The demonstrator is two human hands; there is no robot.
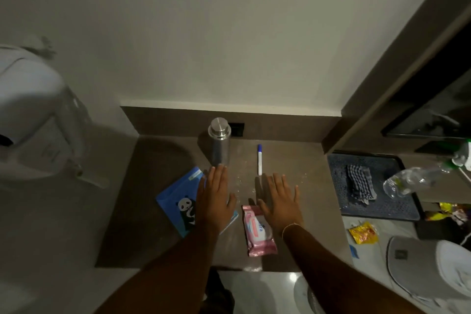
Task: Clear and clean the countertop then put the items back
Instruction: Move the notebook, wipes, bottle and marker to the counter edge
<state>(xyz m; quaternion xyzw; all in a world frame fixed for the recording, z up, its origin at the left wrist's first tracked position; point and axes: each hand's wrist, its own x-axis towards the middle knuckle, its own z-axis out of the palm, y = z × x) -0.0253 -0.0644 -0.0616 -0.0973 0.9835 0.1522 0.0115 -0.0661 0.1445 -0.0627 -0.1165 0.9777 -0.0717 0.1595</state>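
A brown countertop (153, 211) holds a steel bottle (219, 143) at the back, a white pen with a blue cap (259, 159), a blue panda notebook (178, 201) and a pink wipes pack (260, 234). My left hand (214, 199) hovers flat with fingers together, over the notebook's right edge, just in front of the bottle. My right hand (279, 199) is spread flat, palm down, above the top of the wipes pack and just below the pen. Neither hand holds anything. Pale crumbs or specks lie on the counter between the hands.
To the right, a dark tray (407, 211) carries a checked cloth (360, 183) and a clear plastic bottle (413, 180). A yellow wrapper (363, 232) and a white bin lid (433, 265) lie lower right. A white appliance (33, 115) stands at left. A wall backs the counter.
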